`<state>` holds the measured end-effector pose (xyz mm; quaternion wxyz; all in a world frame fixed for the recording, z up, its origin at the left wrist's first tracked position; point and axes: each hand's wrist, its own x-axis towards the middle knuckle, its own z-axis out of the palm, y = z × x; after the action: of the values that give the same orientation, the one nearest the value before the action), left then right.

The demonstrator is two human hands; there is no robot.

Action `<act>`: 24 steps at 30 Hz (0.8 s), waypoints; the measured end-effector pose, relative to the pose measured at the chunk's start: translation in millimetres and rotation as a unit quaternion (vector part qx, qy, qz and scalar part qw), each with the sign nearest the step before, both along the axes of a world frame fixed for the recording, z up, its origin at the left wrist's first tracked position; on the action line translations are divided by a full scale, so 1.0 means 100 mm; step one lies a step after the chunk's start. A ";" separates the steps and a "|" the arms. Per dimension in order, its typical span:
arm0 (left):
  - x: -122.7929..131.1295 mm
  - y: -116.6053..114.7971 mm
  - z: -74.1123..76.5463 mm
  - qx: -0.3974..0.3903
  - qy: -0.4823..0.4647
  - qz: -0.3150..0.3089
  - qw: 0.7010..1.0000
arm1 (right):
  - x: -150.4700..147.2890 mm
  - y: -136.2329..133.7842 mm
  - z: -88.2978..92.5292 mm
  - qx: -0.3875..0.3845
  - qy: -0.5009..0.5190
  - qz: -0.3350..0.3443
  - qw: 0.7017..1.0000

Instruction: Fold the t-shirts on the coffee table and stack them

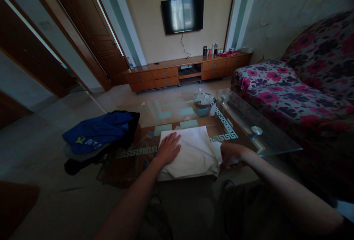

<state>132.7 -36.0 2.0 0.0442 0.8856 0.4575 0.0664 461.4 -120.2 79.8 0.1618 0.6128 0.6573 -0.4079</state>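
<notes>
A white cloth [193,153], folded into a rough rectangle, lies at the near edge of the glass table [276,142]. My left hand [168,148] rests flat on its left part with the fingers spread. At the cloth's right edge, my right hand [231,155] is closed on a pale flap of the cloth. The fingertips of that hand are partly hidden. To the left, a pile of blue and black clothes [102,131] hangs over the table's left side.
A basket [202,109] with crumpled things in it stands on the table's far side. Beyond are a wooden TV cabinet [166,77] and a wall-mounted television [182,14]. A flowered sofa [298,92] is on the right.
</notes>
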 end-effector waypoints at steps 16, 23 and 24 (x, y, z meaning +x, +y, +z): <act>0.00 -0.03 0.04 -0.004 -0.008 0.005 1.000 | -0.46 -0.56 -0.08 0.279 -0.133 0.129 0.942; 0.01 -0.02 0.04 -0.002 -0.012 0.002 1.000 | -0.37 -0.55 -0.13 0.220 -0.112 0.122 0.961; 0.01 -0.02 0.04 -0.004 -0.011 0.001 1.000 | -0.36 -0.54 -0.13 0.205 -0.113 0.122 0.964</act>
<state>133.6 -38.3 5.9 0.0526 0.8842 0.4581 0.0744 425.1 -174.2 67.0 0.1550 0.5898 0.7742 -0.1695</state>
